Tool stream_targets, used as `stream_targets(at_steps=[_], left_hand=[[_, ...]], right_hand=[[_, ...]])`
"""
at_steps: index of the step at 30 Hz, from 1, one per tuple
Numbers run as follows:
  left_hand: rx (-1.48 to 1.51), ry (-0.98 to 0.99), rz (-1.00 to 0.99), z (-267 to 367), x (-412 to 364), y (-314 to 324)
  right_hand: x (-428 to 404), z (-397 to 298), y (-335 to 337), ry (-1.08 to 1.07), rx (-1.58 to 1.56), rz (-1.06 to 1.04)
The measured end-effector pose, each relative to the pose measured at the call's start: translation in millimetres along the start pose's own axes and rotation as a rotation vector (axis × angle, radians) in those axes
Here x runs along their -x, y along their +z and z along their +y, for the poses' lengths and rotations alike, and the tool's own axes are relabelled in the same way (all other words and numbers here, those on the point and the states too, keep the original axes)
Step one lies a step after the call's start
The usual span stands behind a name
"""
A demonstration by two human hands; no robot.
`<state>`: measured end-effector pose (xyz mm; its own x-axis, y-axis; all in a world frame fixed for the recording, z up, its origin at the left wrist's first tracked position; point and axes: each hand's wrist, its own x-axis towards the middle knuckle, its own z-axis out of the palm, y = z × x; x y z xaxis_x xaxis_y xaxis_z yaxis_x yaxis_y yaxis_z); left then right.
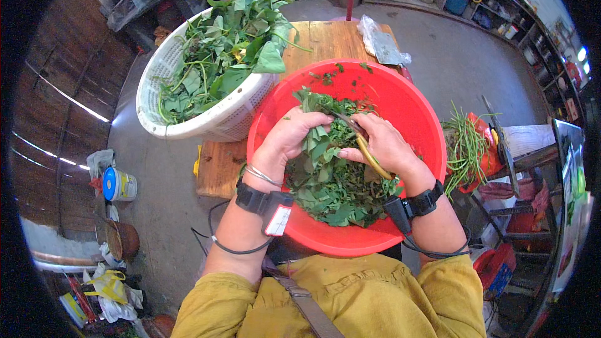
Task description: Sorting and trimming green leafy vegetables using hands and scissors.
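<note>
My left hand (293, 134) grips a bunch of green leaves (315, 143) above a red plastic basin (422, 122). In my right hand (382, 143) is a pair of scissors (368, 152) with yellow handles, its blades pointing at the bunch beside my left thumb. Whether the blades touch the leaves is hard to tell. Chopped leaves (342, 206) fill the bottom of the basin beneath both hands, and a few scraps cling to its far wall. Left of the basin, a white perforated plastic basket (157, 80) is heaped with uncut leafy stems (225, 51).
A cleaver (389, 49) and a clear plastic bag (368, 30) lie on the wooden table (324, 37) behind the basin. Thin green stems (465, 150) hang at the right by a wooden chair-like frame (504, 150). A blue-lidded bucket (121, 185) stands on the floor at left.
</note>
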<state>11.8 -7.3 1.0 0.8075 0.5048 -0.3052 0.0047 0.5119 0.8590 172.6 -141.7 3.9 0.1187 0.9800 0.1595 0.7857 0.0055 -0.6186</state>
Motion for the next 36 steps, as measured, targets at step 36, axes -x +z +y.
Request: stream_targets(at_steps=[36], left_hand=[[-0.426, 0.074, -0.031, -4.1, -2.8, -3.0]], right_hand=[[4.2, -3.5, -12.0, -0.035, 0.068, -0.02]])
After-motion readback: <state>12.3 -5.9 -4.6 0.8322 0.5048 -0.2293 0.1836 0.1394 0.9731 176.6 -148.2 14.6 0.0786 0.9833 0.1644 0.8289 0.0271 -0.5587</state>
